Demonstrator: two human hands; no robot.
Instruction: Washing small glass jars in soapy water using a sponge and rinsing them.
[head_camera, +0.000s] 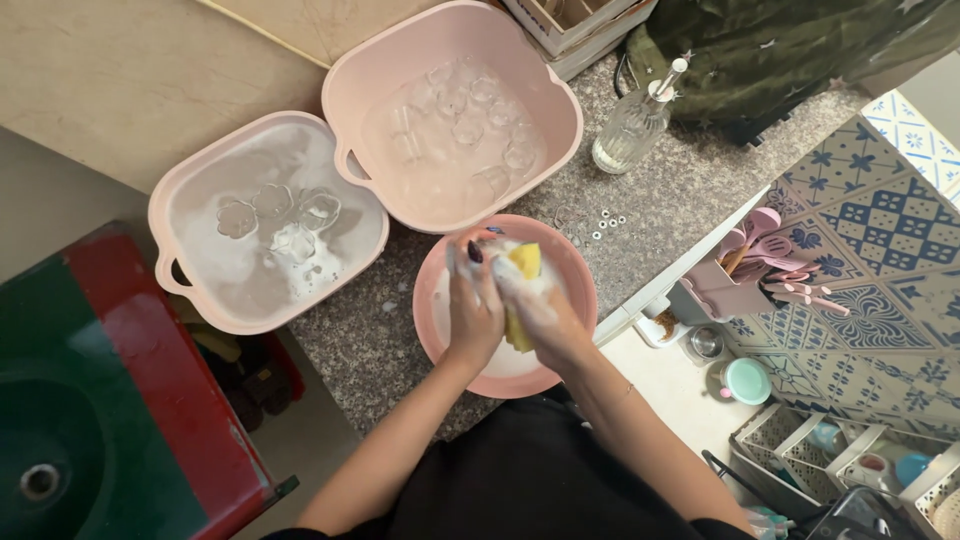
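Both my hands are over a round pink basin (575, 275) of soapy water on a grey speckled counter. My right hand (545, 310), covered in foam, grips a yellow sponge (523, 265). My left hand (473, 305) is pressed against it, fingers curled around something hidden under suds; what it holds I cannot make out. To the left stands a square pink tub (170, 215) with several clear glasses in cloudy water. Behind the basin a second square pink tub (540, 85) holds several more glasses.
A clear glass bottle with a pump (630, 125) stands at the back right. Small metal rings (605, 222) lie on the counter. A pink utensil holder (735, 285) and wire racks (830, 450) sit lower right. A red and green object (120, 400) is at left.
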